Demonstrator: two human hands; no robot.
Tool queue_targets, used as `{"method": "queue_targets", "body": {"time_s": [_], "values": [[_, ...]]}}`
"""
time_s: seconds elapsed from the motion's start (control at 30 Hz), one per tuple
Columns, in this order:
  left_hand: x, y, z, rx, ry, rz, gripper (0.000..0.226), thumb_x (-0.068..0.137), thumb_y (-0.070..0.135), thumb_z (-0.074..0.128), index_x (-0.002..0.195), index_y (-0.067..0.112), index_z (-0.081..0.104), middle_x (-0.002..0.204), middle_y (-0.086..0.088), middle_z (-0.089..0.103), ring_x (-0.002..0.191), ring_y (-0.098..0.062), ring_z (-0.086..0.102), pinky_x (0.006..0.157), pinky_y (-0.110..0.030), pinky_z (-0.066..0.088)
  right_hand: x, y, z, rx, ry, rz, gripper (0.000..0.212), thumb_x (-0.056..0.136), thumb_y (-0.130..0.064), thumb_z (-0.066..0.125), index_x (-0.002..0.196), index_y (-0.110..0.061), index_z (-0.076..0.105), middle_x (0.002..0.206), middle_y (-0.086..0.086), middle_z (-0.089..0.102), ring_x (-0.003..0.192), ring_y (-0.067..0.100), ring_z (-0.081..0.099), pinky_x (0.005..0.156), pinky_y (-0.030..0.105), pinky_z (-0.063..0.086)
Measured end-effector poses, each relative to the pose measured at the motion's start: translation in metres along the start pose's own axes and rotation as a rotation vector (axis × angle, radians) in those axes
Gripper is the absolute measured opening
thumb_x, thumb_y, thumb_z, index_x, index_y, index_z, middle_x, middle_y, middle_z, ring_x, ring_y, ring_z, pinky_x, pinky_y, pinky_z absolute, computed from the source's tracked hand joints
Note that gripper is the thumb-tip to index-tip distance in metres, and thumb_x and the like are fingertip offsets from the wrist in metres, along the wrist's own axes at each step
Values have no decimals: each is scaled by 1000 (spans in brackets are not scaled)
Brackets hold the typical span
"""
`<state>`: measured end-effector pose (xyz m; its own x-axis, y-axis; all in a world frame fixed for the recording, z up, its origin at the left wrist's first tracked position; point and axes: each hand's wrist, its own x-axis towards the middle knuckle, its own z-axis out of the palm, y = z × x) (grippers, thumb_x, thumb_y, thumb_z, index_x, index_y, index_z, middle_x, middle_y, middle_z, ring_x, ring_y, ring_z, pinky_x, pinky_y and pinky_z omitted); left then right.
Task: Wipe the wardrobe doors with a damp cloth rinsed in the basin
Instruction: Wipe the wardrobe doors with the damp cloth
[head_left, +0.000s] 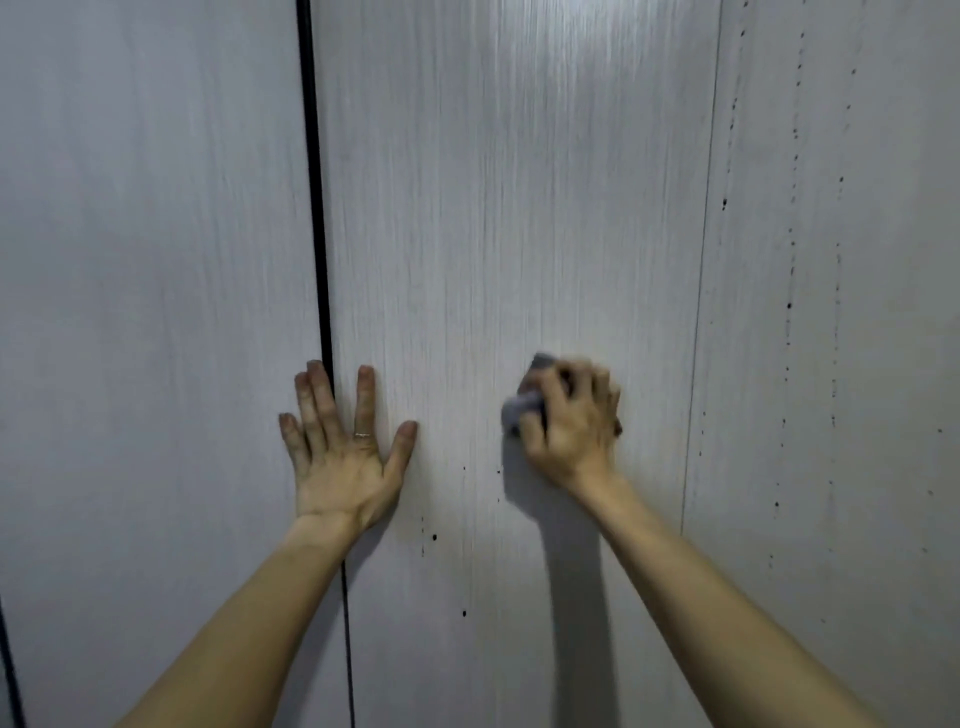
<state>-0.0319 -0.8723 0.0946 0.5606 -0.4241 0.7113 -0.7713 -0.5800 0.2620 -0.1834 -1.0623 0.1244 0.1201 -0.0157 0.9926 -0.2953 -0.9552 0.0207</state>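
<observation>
Pale grey wood-grain wardrobe doors fill the view. On the middle door (519, 208) my right hand (571, 421) grips a bunched grey cloth (522, 405) and presses it against the panel; the hand is blurred. My left hand (343, 447) lies flat with fingers spread across the dark gap (318, 208) between the left door (156, 260) and the middle door. A ring sits on one finger of that hand. The basin is not in view.
A right-hand panel (831, 312) begins at a thin seam and carries several lines of small dark specks. A few dark specks also dot the middle door below my hands. Another dark gap shows at the far lower left.
</observation>
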Motion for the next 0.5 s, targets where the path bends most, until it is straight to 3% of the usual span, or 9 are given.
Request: {"method": "queue_targets", "body": {"time_s": [0.07,0.13,0.23,0.3,0.4,0.43,0.5], "values": [[1,-1,1,-7,4,3,82,91,74,10,150,35,-31,151,-7,-48,141,-23,-42,117,-54,-20,43,-6,2,6,97,194,31,77,-36,47,95,-15,62,107,8,48,97,23,38,78,36,28],[2,-3,1,-6,17,3,81,91,73,10,149,35,-32,151,-7,-49,141,-24,-42,117,-54,-21,47,-17,11,-1,143,252,30,78,-34,47,96,-14,59,105,11,52,97,24,38,78,35,26],[0,-2,2,3,17,3,81,92,71,13,149,35,-32,150,-8,-49,141,-25,-42,117,-53,-22,-18,-33,26,-57,-14,-50,30,76,-38,49,97,-18,53,106,9,47,95,26,42,77,36,27],[1,-2,-2,20,10,-2,81,92,72,10,148,35,-35,149,-8,-50,140,-25,-44,117,-53,-22,-64,-41,29,-71,-166,-291,30,75,-44,51,93,-21,59,105,4,47,93,26,46,77,37,29],[1,-3,-3,8,-23,-15,80,90,73,6,142,37,-42,146,-8,-54,137,-25,-47,116,-53,-23,-51,-30,24,-84,-279,-541,33,72,-46,55,93,-20,63,107,4,52,92,27,49,76,38,32],[2,-4,-3,0,-15,-9,80,90,73,7,142,37,-42,146,-8,-54,138,-25,-47,115,-52,-24,-29,-27,23,-94,-252,-541,34,72,-44,55,95,-20,63,108,5,52,93,28,49,77,38,32],[3,-6,0,-18,21,14,80,92,72,11,143,38,-40,149,-7,-51,140,-25,-44,114,-48,-26,25,-26,22,-93,-110,-337,34,74,-41,53,97,-18,64,109,4,49,96,28,47,78,38,32]]}}
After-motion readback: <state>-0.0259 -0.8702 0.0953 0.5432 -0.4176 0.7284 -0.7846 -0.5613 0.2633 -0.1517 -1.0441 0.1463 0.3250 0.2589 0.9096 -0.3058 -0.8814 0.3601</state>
